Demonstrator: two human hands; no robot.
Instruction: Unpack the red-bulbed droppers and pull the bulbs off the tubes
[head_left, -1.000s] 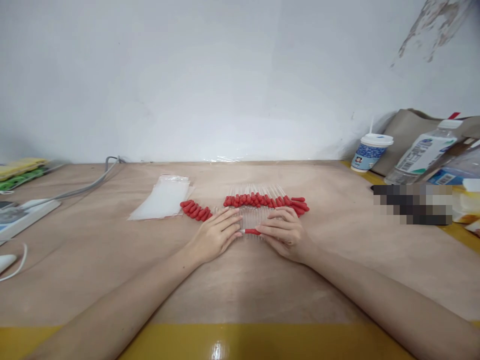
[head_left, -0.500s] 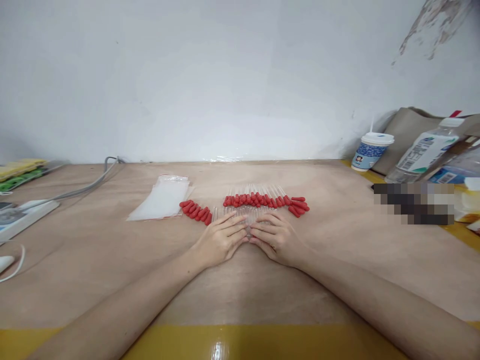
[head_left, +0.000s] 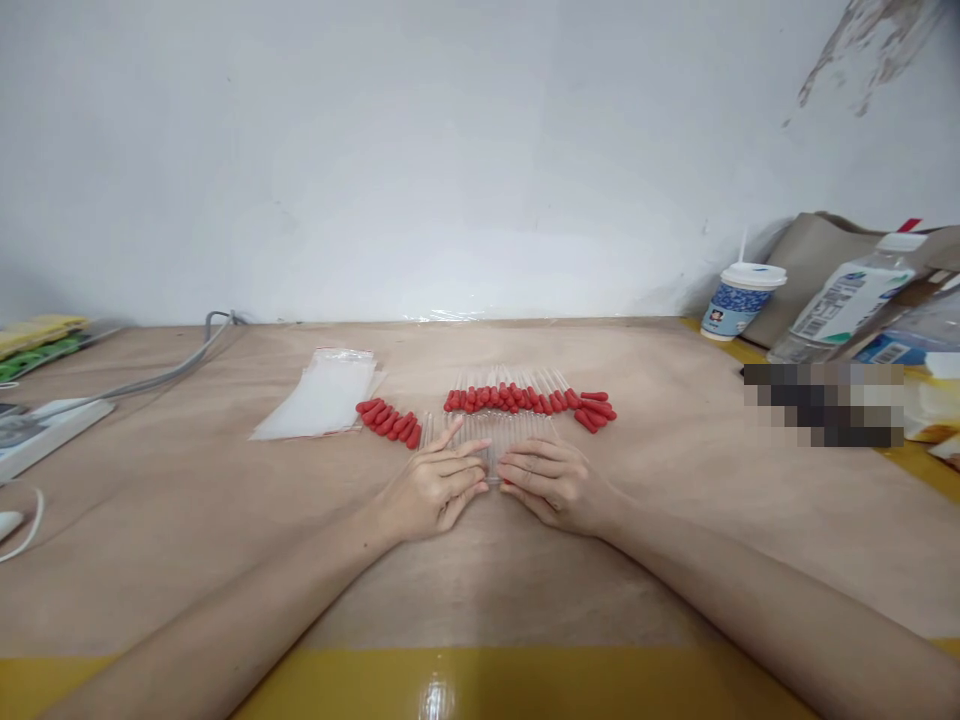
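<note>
Low over the table, my left hand [head_left: 439, 487] has its thumb and a finger closed on what looks like a clear glass tube [head_left: 493, 480]; its index finger is lifted. Facing it, my right hand [head_left: 559, 485] pinches a red rubber bulb [head_left: 507, 483], which shows only as a small red spot. Most of the held pieces is hidden by the fingers. Just beyond both hands lies a row of bare clear tubes [head_left: 491, 432]. Behind that are several droppers [head_left: 510, 397] with red bulbs toward me. Loose red bulbs lie left [head_left: 390, 422] and right [head_left: 596, 412].
Clear zip bags [head_left: 319, 400] lie left of the bulbs. A power strip [head_left: 56, 430] and grey cable [head_left: 161, 375] are at the far left. On the right stand a paper cup [head_left: 739, 303], a plastic bottle [head_left: 855, 300] and a bag [head_left: 787, 265]. A wall rises behind.
My hands have parted slightly at the fingertips, the left shifting a little left. My left index finger has lifted, and a red spot now shows at my right fingertips.
</note>
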